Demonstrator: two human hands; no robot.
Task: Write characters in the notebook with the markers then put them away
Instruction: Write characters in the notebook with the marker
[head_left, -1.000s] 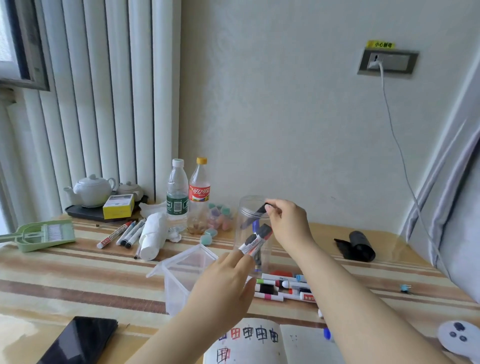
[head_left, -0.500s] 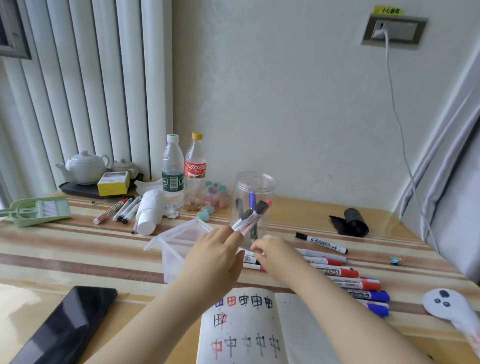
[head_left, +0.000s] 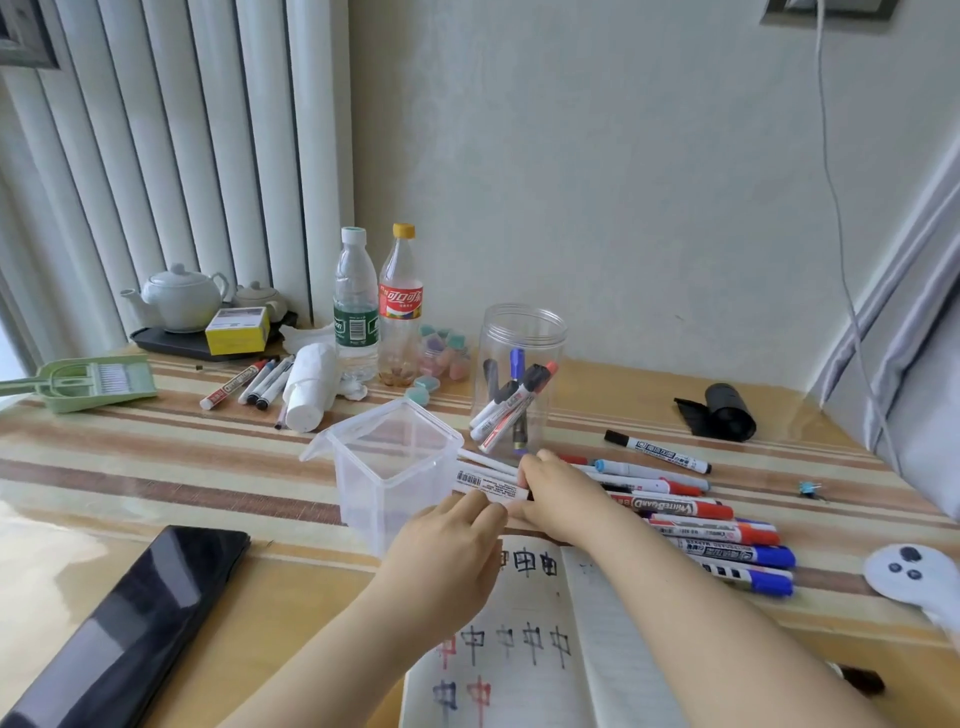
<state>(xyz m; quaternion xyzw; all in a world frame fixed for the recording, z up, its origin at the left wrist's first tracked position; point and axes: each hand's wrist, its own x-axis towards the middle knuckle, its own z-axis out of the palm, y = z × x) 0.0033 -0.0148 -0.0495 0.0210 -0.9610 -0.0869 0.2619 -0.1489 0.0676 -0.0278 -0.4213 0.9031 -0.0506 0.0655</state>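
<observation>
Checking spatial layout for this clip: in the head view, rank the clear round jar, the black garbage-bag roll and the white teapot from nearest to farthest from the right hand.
From the right hand:
1. Clear round jar, just behind it.
2. Black garbage-bag roll, back right on the table.
3. White teapot, far back left.

Both forearms bare, no sleeves/rings/watch on hands (head_left: 457, 540)
</observation>
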